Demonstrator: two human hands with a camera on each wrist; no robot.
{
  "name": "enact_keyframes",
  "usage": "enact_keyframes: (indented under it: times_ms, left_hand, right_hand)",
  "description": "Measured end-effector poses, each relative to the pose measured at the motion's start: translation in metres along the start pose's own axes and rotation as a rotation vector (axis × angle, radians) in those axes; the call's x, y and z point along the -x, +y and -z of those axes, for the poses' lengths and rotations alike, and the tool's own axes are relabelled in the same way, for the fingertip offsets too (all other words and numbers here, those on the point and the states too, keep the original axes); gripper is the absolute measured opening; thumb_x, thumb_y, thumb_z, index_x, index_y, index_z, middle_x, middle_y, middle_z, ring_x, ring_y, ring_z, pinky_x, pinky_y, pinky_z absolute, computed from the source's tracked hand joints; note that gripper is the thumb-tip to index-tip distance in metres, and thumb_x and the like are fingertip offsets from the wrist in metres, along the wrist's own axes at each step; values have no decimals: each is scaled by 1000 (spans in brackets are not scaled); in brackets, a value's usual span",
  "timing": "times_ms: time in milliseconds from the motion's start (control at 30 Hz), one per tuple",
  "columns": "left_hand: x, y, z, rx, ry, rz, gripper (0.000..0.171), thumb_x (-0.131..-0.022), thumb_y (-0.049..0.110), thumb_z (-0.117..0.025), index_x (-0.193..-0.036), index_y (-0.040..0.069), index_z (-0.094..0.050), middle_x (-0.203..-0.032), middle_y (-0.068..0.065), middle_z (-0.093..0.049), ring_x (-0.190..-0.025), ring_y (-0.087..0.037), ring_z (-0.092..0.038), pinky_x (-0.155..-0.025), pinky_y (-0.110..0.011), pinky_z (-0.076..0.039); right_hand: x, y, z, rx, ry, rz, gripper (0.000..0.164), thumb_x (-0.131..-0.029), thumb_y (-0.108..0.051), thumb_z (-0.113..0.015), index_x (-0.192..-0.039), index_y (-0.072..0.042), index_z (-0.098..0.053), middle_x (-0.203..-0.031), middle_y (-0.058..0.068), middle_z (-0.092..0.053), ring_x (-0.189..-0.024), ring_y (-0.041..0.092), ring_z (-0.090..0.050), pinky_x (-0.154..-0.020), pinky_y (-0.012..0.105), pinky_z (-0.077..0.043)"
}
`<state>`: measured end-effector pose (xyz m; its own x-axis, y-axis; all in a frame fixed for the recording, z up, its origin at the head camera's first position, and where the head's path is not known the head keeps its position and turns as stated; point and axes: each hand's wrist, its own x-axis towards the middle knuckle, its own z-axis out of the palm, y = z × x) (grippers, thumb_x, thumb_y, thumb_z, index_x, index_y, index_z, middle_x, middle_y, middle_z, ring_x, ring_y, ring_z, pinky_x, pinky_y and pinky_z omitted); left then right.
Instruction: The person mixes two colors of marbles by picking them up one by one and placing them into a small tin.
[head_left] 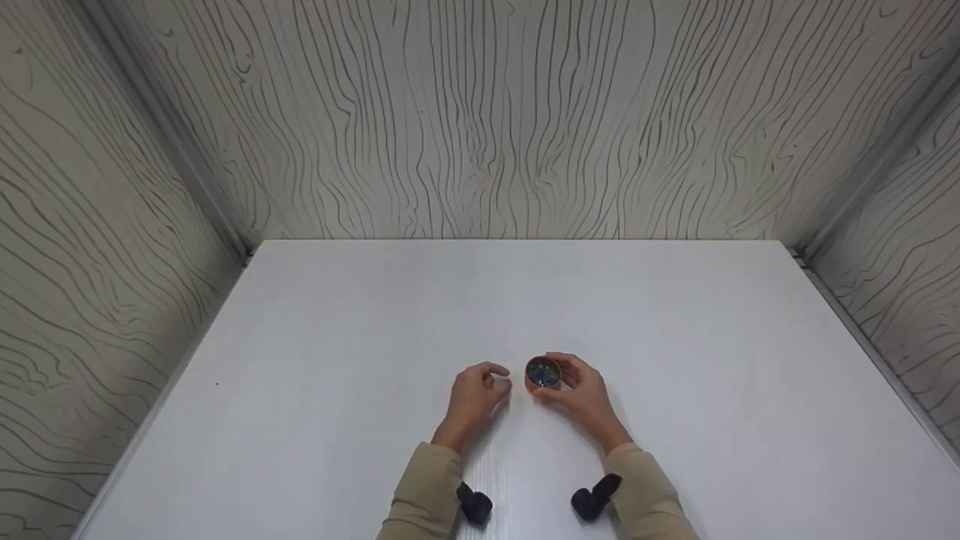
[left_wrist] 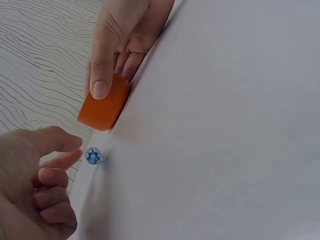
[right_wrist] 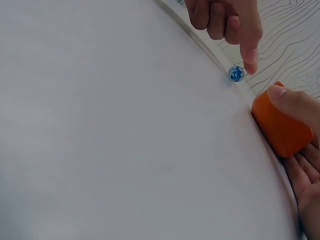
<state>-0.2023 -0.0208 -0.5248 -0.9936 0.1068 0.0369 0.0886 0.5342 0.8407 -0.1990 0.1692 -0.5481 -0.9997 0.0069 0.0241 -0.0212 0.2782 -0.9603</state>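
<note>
My right hand (head_left: pixel 585 390) grips a small orange cup (left_wrist: pixel 106 106), thumb on one side and fingers on the other. In the head view, the cup's dark inside shows several small shiny bits. A clear glass marble (left_wrist: pixel 93 156) with a blue pattern lies on the white table, between the cup and my left hand (head_left: pixel 478 394). Just short of the marble are the left thumb and index finger, parted at the tips in the head view; the other fingers are loosely curled. In the right wrist view, the marble (right_wrist: pixel 236 74) sits close beside a left fingertip.
The white table (head_left: pixel 337 315) spreads out around both hands. Wood-grain patterned panels (head_left: pixel 480 120) stand behind it and at both sides. Dark wrist devices (head_left: pixel 475 504) protrude inward from the beige sleeves (head_left: pixel 424 487). A tiny dark speck (head_left: pixel 217 383) marks the table's left part.
</note>
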Motion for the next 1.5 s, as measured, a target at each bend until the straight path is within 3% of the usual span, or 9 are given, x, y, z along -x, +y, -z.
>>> enact_keyframes:
  times_ms: [267, 500, 767, 1267, 1500]
  left_hand:
    - [-1, -3, -3, 23, 6, 14, 14, -81, 6, -69, -95, 1, -71, -67, 3, -43, -63, -9, -38, -59, -20, -31]
    - [-1, -1, -5, -7, -1, 93, 17, -79, 11, -75, -95, 6, -71, -92, -9, -68, -79, -13, -51, -74, -28, -45]
    - [2, -1, -7, 7, 30, 119, 22, -76, 12, -78, -96, 8, -71, -100, -9, -72, -86, -16, -59, -87, -38, -52]
    - [3, -4, -12, -14, 85, 137, 21, -74, 18, -79, -92, 9, -72, -100, -8, -74, -94, -23, -67, -88, -40, -52]
    - [5, -5, -14, -46, 127, 107, 19, -74, 17, -79, -90, 10, -72, -97, -9, -74, -93, -25, -68, -86, -40, -53]
  right_hand:
    - [0, 0, 1, 13, -1, -3, 61, -72, -13, -83, -127, -4, -58, -132, 16, -60, -129, 33, -54, -109, 40, -41]
    - [1, -1, 0, 10, 1, -11, 61, -72, -12, -83, -127, -4, -58, -132, 16, -60, -130, 32, -54, -109, 39, -41]
    - [1, -1, 0, 1, 4, -10, 60, -72, -12, -82, -127, -4, -58, -133, 15, -60, -130, 31, -54, -109, 39, -41]
    - [0, 1, 0, -5, 10, 16, 61, -71, -12, -83, -126, -3, -58, -133, 18, -59, -131, 33, -53, -109, 39, -41]
    - [2, 4, -2, 27, 46, 80, 62, -67, -16, -86, -122, -2, -61, -127, 20, -62, -124, 35, -57, -101, 31, -47]
